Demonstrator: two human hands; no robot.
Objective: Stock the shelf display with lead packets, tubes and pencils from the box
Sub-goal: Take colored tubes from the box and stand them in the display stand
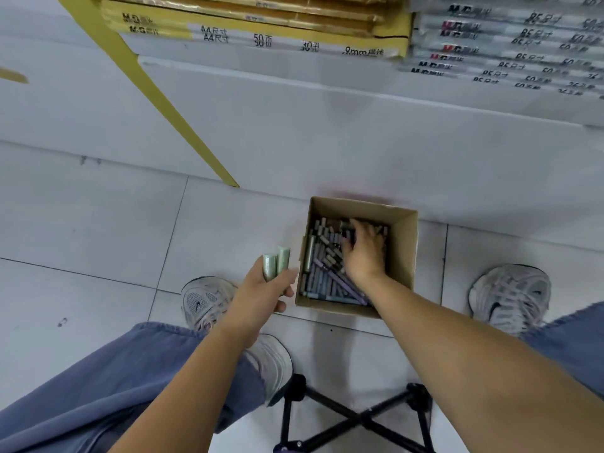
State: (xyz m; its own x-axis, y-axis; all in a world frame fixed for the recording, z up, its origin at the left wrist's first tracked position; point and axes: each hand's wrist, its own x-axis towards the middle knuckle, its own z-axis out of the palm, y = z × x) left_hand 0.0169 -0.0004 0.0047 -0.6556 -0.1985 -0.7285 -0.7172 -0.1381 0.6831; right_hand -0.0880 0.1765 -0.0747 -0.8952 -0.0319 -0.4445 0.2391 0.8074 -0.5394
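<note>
Early stage: the left hand (261, 299) is clasping two green tubes (277, 264) at nine o'clock of the box (403, 250); the right hand (362, 253), fingers spread, is reaching into its still-full stock (322, 273).

Left hand (261, 295) fisted, arm extended; right hand (362, 253) spread, reaching down.

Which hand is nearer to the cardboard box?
Right. The right hand is inside the cardboard box, down among the tubes. The left hand is just outside its left wall, holding two pale green tubes.
</note>
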